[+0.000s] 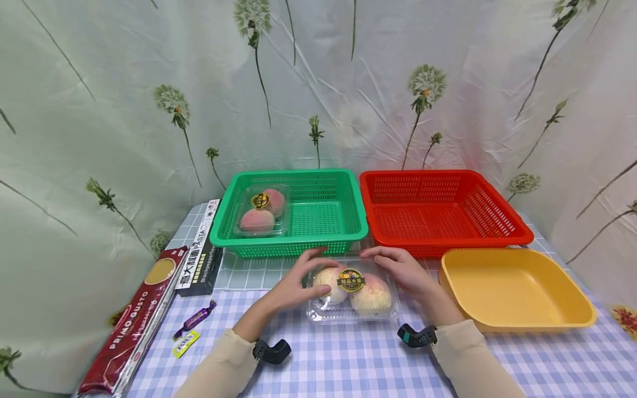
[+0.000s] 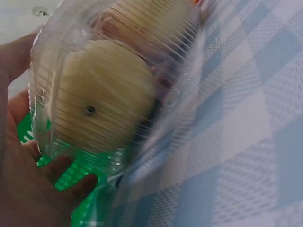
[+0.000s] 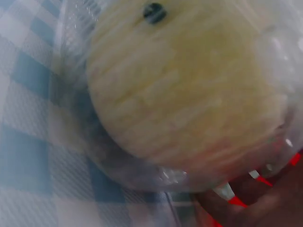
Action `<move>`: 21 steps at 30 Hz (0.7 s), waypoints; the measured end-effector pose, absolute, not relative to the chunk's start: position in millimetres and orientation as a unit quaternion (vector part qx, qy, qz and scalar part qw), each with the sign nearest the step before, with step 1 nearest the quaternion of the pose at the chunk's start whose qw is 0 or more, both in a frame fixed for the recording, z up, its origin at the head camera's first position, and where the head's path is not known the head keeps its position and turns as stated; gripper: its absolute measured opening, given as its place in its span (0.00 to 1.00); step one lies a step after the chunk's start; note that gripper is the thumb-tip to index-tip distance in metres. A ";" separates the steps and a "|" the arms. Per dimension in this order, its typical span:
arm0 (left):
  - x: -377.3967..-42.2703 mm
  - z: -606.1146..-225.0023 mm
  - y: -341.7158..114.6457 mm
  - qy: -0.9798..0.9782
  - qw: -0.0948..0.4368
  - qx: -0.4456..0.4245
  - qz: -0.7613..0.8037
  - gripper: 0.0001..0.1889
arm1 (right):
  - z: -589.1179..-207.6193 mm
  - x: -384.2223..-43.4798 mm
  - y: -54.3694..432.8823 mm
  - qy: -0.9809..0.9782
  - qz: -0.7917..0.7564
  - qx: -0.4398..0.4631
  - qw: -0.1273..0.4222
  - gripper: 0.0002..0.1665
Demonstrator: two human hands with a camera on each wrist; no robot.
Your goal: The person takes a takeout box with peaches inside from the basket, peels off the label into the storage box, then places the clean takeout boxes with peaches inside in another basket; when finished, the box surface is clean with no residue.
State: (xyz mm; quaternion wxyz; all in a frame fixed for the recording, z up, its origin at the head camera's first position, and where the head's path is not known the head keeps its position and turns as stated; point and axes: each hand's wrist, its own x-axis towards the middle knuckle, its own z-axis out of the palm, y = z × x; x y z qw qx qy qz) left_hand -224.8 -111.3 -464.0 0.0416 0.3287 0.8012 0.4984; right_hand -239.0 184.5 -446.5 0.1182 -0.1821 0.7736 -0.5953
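A clear plastic clamshell box (image 1: pixel 352 317) with two pale peaches (image 1: pixel 370 294) inside lies on the checked cloth, a black and gold label (image 1: pixel 351 280) on its lid. My left hand (image 1: pixel 298 282) is at the box's left end, thumb over the lid and fingers spread toward the back edge. In the left wrist view, gaps show between these fingers (image 2: pixel 78 189) beside the clear wall. At the back right corner lies my right hand (image 1: pixel 405 271), its fingers extended along the edge. The right wrist view shows a peach (image 3: pixel 184 85) close up through the plastic, the hand partly hidden.
Behind the box stands a green basket (image 1: pixel 288 241) holding another box of peaches (image 1: pixel 261 210). Right of it are a red basket (image 1: pixel 448 241) and a yellow tub (image 1: pixel 502 293). Pasta packs (image 1: pixel 199 260), a red packet (image 1: pixel 139 320) and two small wrapped sweets (image 1: pixel 195 319) lie left.
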 end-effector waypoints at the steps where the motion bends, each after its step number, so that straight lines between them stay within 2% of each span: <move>1: -224.4 -465.2 -111.2 0.800 0.045 0.326 0.501 0.25 | -444.8 -238.1 185.4 0.782 -0.581 -0.193 0.116 0.18; 10: -222.1 -469.4 -110.1 0.796 0.063 0.314 0.513 0.26 | -417.0 -224.5 197.9 0.834 -0.449 -0.281 0.157 0.25; 15: -223.1 -470.9 -110.2 0.796 0.061 0.315 0.514 0.26 | -400.8 -217.1 195.3 0.852 -0.414 -0.304 0.105 0.26; 21: -222.4 -472.4 -110.2 0.790 0.066 0.314 0.522 0.26 | -397.1 -212.9 179.7 0.838 -0.442 -0.318 0.036 0.22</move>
